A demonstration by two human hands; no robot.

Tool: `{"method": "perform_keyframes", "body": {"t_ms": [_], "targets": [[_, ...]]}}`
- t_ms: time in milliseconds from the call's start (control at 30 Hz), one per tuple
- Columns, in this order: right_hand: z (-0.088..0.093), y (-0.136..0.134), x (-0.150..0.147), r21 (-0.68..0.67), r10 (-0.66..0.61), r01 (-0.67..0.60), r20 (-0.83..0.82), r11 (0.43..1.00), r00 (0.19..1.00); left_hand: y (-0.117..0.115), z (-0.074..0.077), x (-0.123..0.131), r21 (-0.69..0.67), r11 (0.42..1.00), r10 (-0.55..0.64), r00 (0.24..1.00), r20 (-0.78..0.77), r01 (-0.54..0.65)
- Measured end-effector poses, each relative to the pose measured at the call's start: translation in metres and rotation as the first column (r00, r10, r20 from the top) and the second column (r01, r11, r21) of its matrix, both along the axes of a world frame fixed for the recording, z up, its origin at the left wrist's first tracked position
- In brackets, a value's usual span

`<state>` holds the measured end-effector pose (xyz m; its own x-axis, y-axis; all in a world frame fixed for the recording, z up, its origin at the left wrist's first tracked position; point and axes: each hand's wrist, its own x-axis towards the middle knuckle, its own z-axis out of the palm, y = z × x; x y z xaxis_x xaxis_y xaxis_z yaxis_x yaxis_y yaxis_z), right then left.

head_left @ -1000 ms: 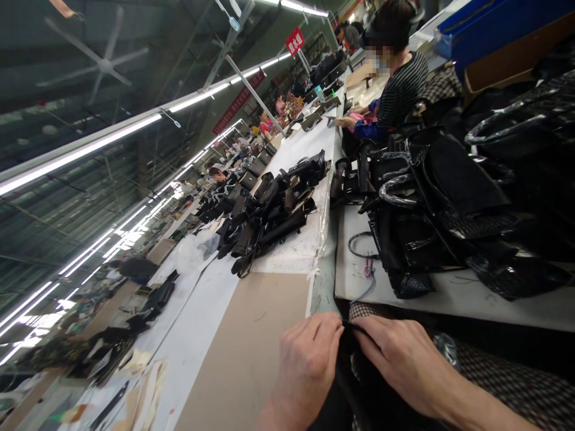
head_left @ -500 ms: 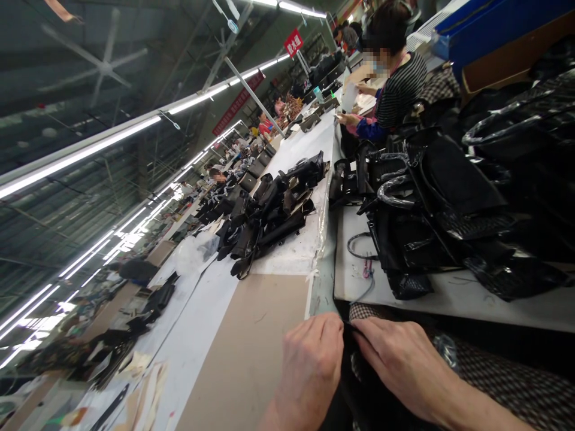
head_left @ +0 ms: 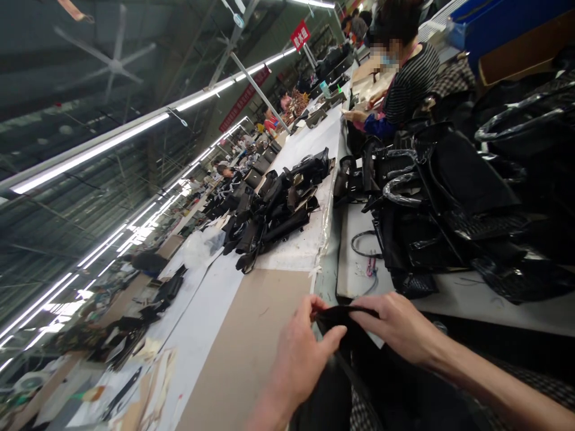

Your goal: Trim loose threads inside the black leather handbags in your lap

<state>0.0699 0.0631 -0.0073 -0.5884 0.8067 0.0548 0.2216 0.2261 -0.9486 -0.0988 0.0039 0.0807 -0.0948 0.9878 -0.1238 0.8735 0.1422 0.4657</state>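
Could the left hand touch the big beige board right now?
Probably yes. The beige board lies right beside the left hand, with nothing visible blocking it, though that hand would likely need to leave the black material.

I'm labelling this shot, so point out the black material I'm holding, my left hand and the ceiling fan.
Black material [head_left: 362,344]: head view, on its upper part, below the top edge.
Left hand [head_left: 300,342]: head view, on its middle.
Ceiling fan [head_left: 115,64]: head view, on its hub.

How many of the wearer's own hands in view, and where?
2. Left hand: at the left end of the black material, thumb against it. Right hand: farther right, pinching its upper edge. Neither is hidden, only some fingertips.
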Motion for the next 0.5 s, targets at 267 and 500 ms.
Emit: {"method": "perform_keyframes", "body": {"t_ms": [267, 500], "targets": [[0.0, 0.062, -0.056, -0.162, 0.383, -0.447, -0.315, 0.88, 0.868, -0.007, 0.006, -0.031, -0.045, 0.962, 0.271, 0.962, 0.02, -0.27], [-0.018, 0.087, -0.105, -0.251, 0.506, -0.654, -0.461, 0.714, 0.729, -0.001, -0.002, -0.063, -0.11, 0.931, 0.36, 0.927, 0.101, -0.349]]}}
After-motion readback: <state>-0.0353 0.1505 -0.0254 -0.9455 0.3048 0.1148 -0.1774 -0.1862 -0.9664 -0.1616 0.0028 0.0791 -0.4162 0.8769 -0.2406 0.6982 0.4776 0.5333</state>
